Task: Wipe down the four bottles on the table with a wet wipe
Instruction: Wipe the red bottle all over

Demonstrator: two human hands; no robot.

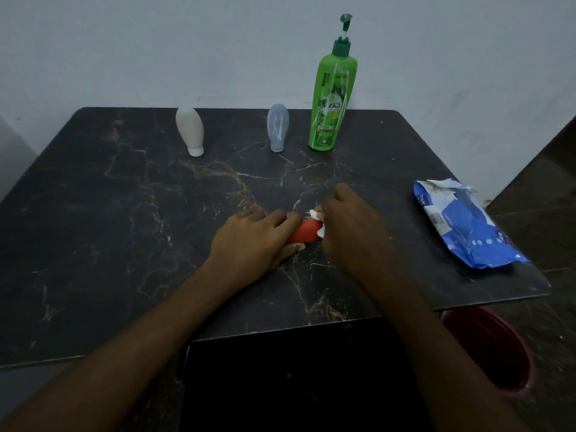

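Left hand [252, 241] clamps the red bottle [307, 233] flat on the table [124, 213]; right hand [349, 229] grips a wet wipe [318, 218] against it.

Dim light. Plain pale grey wall [156, 42] behind. Dark marble-pattern table [109, 229], gold-white veining, back edge near wall. Dark floor [545, 188] at right. Dark red bucket [489, 347] on floor beside table's right front corner.

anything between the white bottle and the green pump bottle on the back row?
Yes, in the head view: the grey-blue bottle stands cap-down between the white bottle and the green pump bottle, nearer the green one.
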